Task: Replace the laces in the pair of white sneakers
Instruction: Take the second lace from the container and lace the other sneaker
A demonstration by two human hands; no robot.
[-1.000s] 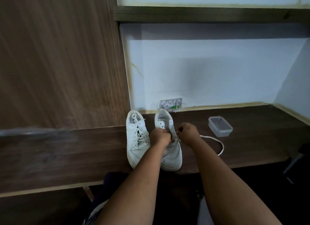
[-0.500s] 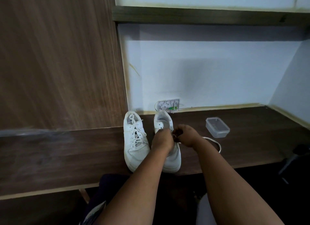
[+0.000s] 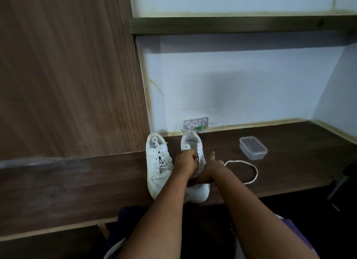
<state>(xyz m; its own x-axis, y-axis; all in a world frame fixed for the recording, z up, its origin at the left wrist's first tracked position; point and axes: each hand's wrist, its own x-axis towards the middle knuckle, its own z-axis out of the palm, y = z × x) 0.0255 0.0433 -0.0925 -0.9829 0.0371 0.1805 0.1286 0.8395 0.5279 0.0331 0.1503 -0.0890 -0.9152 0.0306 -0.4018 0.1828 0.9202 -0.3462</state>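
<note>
Two white sneakers stand side by side on the dark wooden desk (image 3: 289, 162), toes toward me. The left sneaker (image 3: 157, 162) is fully laced. The right sneaker (image 3: 191, 142) has its eyelets mostly hidden by my hands. My left hand (image 3: 186, 164) is curled over the middle of the right sneaker, gripping its upper. My right hand (image 3: 210, 170) sits against that sneaker's right side, thumb raised, its fingers hidden under the left wrist. A white lace (image 3: 249, 170) runs from my right hand in a loop over the desk to the right.
A clear plastic container (image 3: 253, 147) sits on the desk to the right of the lace. A small wall socket plate (image 3: 196, 124) is behind the sneakers. A tall wooden panel (image 3: 67, 75) rises on the left, a shelf (image 3: 231, 25) above.
My right hand has moved down and toward me along the right sneaker's side, thumb now raised. The lace loop on the desk has stretched wider. My left hand stays on the sneaker.
</note>
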